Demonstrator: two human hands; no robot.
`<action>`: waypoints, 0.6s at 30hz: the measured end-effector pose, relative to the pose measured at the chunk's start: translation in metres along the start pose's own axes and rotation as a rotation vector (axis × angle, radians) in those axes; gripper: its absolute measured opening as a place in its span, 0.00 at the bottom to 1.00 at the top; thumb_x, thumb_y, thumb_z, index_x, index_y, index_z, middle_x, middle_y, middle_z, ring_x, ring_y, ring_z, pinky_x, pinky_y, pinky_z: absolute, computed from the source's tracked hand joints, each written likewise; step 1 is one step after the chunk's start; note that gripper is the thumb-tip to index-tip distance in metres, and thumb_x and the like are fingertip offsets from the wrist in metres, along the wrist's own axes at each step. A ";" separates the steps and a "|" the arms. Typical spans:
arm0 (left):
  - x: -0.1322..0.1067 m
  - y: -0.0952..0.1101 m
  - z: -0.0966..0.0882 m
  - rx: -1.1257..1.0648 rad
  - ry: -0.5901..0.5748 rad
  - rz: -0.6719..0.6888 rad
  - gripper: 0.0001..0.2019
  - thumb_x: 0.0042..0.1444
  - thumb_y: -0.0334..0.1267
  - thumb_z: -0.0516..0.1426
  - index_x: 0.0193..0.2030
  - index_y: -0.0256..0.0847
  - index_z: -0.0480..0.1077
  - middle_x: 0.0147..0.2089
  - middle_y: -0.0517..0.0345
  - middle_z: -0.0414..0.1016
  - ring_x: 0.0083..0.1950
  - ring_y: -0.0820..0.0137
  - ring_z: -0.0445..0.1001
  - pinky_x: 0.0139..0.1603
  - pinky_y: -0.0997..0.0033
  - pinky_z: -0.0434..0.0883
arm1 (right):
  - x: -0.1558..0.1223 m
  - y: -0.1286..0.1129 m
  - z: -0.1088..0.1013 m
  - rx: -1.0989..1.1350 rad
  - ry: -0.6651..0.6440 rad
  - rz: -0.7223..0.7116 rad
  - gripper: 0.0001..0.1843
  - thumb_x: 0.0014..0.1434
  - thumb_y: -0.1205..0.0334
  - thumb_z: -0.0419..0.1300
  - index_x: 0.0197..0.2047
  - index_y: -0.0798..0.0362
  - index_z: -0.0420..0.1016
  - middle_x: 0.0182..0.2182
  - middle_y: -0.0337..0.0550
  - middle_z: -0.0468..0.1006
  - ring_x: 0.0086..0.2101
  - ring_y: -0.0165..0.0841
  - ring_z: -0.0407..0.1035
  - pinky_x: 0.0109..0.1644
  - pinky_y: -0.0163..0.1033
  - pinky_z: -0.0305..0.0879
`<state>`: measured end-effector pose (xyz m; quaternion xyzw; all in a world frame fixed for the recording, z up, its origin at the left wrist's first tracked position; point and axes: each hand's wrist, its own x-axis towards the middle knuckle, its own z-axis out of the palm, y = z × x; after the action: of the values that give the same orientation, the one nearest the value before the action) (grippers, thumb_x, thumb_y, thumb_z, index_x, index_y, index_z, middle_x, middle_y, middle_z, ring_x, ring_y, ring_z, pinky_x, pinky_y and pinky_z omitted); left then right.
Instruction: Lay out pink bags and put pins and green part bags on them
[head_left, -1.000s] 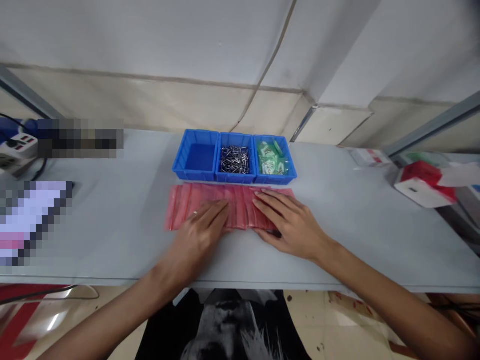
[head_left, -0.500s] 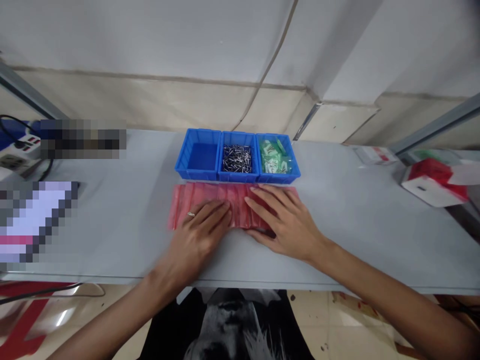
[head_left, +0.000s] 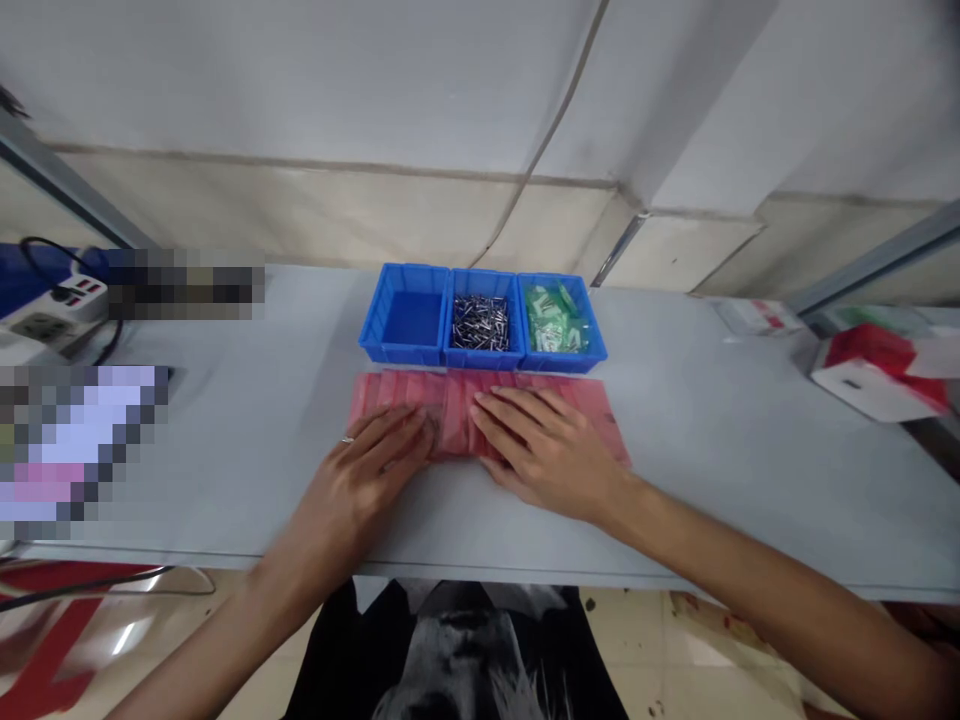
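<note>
A row of overlapping pink translucent plastic bags (head_left: 456, 425) lies across the table in front of the blue bins. My left hand (head_left: 375, 465), with a ring on one finger, rests palm down on the left part of the row, its fingers stretched forward and side by side. On the middle and right part lies my right hand (head_left: 544, 450), fingers extended flat over the bags. Neither hand grips a bag. Just beyond the bags, the middle blue bin (head_left: 484, 360) holds many small metal screw-like pieces (head_left: 480, 322).
The left blue bin (head_left: 405, 353) shows its bare floor; the right one (head_left: 566, 364) holds green-and-clear packets (head_left: 553, 318). A power strip (head_left: 56, 310) and a blurred-out screen (head_left: 90, 430) are at left. A red-and-white box (head_left: 874, 375) stands at right on the grey table (head_left: 240, 480).
My left hand has slid left along the bags, and my right hand has shifted slightly left, uncovering the right end of the row. The view has shifted a little.
</note>
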<state>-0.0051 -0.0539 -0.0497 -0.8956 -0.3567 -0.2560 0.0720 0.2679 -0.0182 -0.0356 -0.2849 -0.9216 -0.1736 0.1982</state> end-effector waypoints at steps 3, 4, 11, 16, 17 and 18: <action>0.011 0.003 0.005 -0.058 0.026 0.025 0.13 0.67 0.24 0.55 0.56 0.32 0.74 0.60 0.43 0.78 0.64 0.54 0.76 0.64 0.46 0.78 | 0.000 0.000 0.000 -0.006 0.015 -0.005 0.19 0.70 0.59 0.58 0.57 0.60 0.80 0.57 0.51 0.82 0.53 0.46 0.76 0.57 0.52 0.72; 0.014 0.004 0.007 -0.069 0.036 0.021 0.11 0.67 0.25 0.56 0.54 0.32 0.75 0.59 0.43 0.79 0.63 0.55 0.77 0.64 0.47 0.78 | 0.000 -0.001 0.000 -0.008 0.016 -0.008 0.19 0.70 0.60 0.58 0.57 0.60 0.81 0.56 0.51 0.82 0.53 0.45 0.76 0.57 0.52 0.72; 0.009 0.002 0.008 -0.062 0.079 -0.067 0.16 0.65 0.31 0.62 0.59 0.32 0.72 0.60 0.43 0.79 0.63 0.54 0.77 0.65 0.46 0.78 | 0.001 -0.003 -0.001 -0.005 0.013 -0.004 0.19 0.70 0.59 0.58 0.57 0.59 0.80 0.57 0.50 0.82 0.54 0.45 0.75 0.58 0.52 0.70; -0.008 -0.011 -0.003 -0.095 0.049 -0.139 0.16 0.65 0.30 0.62 0.59 0.37 0.74 0.61 0.48 0.78 0.67 0.53 0.73 0.64 0.45 0.78 | 0.003 -0.003 -0.001 -0.011 -0.039 -0.013 0.20 0.72 0.57 0.57 0.59 0.59 0.78 0.58 0.49 0.81 0.56 0.45 0.74 0.57 0.52 0.70; -0.009 -0.013 -0.003 -0.128 0.031 -0.139 0.16 0.66 0.29 0.61 0.60 0.38 0.74 0.62 0.49 0.78 0.68 0.55 0.72 0.65 0.47 0.78 | 0.003 -0.003 -0.001 -0.011 -0.041 -0.013 0.19 0.72 0.58 0.56 0.59 0.59 0.78 0.58 0.49 0.81 0.56 0.45 0.74 0.57 0.52 0.70; -0.009 -0.015 -0.002 -0.153 0.016 -0.134 0.17 0.66 0.29 0.60 0.61 0.38 0.74 0.63 0.49 0.77 0.69 0.56 0.71 0.66 0.47 0.77 | 0.003 -0.003 -0.001 -0.008 -0.044 -0.013 0.19 0.72 0.59 0.56 0.59 0.59 0.78 0.58 0.49 0.81 0.56 0.45 0.73 0.57 0.52 0.70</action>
<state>-0.0214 -0.0490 -0.0532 -0.8706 -0.3946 -0.2938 -0.0111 0.2647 -0.0196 -0.0336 -0.2836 -0.9269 -0.1722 0.1756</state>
